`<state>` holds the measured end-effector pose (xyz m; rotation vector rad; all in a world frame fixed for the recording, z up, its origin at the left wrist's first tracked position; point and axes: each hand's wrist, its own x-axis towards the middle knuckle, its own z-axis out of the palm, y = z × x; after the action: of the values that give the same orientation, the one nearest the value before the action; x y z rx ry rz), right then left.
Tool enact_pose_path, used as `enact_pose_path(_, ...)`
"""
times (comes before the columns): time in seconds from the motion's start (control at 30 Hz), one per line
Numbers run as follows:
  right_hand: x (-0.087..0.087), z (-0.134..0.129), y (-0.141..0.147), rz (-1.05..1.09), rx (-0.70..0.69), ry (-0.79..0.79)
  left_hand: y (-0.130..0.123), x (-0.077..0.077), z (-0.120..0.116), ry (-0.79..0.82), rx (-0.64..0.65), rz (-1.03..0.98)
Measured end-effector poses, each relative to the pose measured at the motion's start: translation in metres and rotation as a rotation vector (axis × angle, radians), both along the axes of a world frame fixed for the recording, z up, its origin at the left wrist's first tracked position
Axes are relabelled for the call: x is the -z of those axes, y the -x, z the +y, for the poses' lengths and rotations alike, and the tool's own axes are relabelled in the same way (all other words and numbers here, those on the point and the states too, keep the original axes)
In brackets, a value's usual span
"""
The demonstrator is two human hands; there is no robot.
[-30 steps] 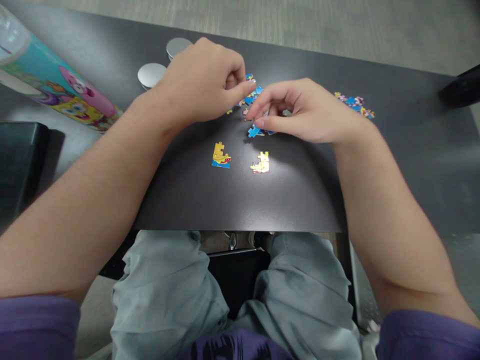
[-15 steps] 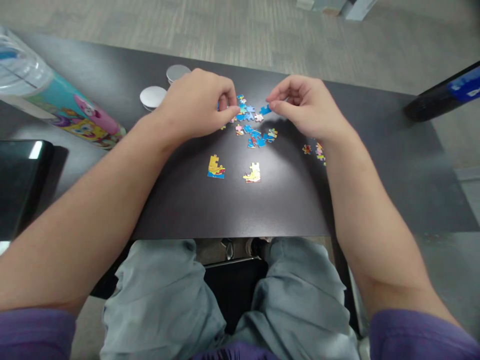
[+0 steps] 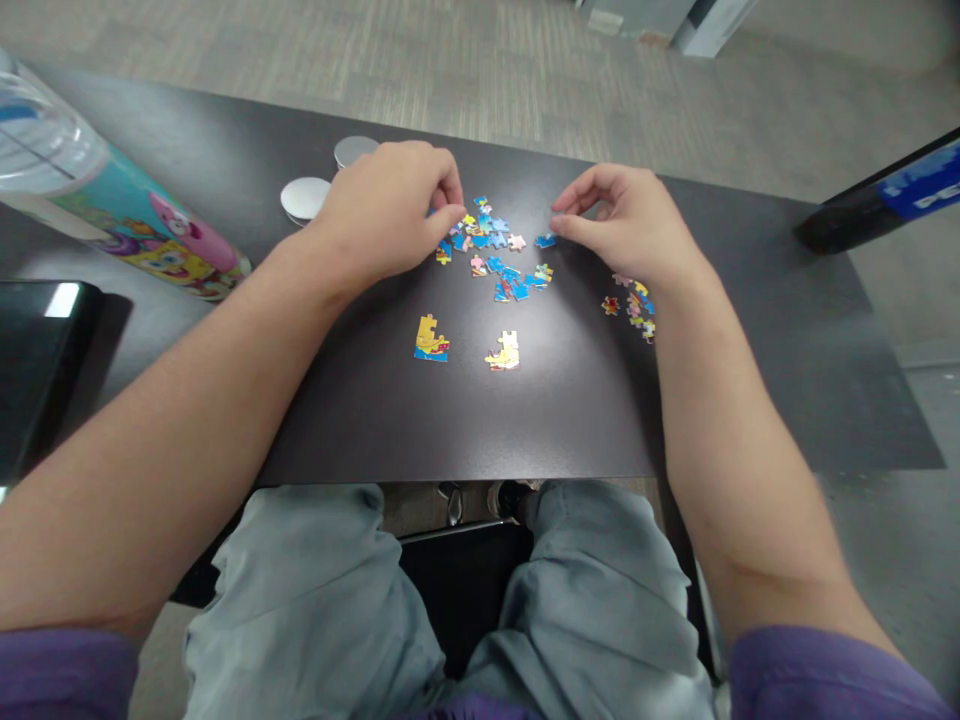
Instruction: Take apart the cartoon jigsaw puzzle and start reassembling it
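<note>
My left hand (image 3: 409, 200) is over the left side of a loose heap of jigsaw puzzle pieces (image 3: 491, 235), thumb and fingers closed together. Whatever lies between its fingertips is hidden. To the right of the heap, my right hand (image 3: 619, 215) has thumb and forefinger slightly apart. A blue puzzle piece (image 3: 545, 241) lies just below that thumb tip, close to or touching it. Nearer me are two small joined sections: a yellow, red and blue section (image 3: 430, 340) and a pale yellow section (image 3: 504, 352). More puzzle pieces (image 3: 637, 308) lie beside my right wrist, partly covered by it.
Two round white discs (image 3: 305, 198) sit beyond my left forearm. A clear-topped cartoon-print container (image 3: 150, 215) and a black glossy device (image 3: 45, 370) stand on the left. At the far right is a dark cylinder with a blue label (image 3: 885, 195). The dark table (image 3: 465, 430) ends above my knees.
My right hand has moved slightly right and away from the heap. The blue piece it pinched is now lower, below the thumb tip. My left hand has shifted a little left.
</note>
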<state>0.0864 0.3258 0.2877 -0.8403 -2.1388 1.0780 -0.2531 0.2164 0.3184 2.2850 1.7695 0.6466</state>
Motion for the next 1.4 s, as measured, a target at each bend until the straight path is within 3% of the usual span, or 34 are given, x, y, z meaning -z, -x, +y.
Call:
enact_pose_path(0.1,-0.004,-0.016,0.016,-0.096,0.158,-0.165,0.002,0.0,0.0,0.006,-0.058,-0.024)
enact_pose_path(0.23,-0.005,-0.029,0.034,-0.188,0.1,-0.251,0.009,0.006,0.002,-0.004,-0.111,-0.054)
enact_pose_path(0.37,-0.004,-0.028,0.034,-0.238,0.086,-0.286,0.012,0.006,0.001,0.064,-0.126,0.028)
enact_pose_path(0.53,-0.006,-0.027,0.031,-0.305,0.09,-0.291,0.013,0.004,-0.001,0.177,-0.164,0.052)
enact_pose_path(0.8,0.0,-0.022,0.029,-0.305,0.166,-0.275,0.002,-0.001,-0.002,0.23,-0.075,0.102)
enact_pose_path(1.0,-0.001,-0.025,0.03,-0.312,0.189,-0.256,0.005,-0.008,-0.003,0.169,-0.18,-0.016)
enact_pose_path(1.1,-0.001,-0.027,0.03,-0.317,0.181,-0.253,0.012,-0.01,-0.002,0.176,-0.191,0.019)
enact_pose_path(1.4,0.008,-0.019,0.03,-0.312,0.122,-0.305,0.032,-0.021,0.003,0.324,-0.033,0.034)
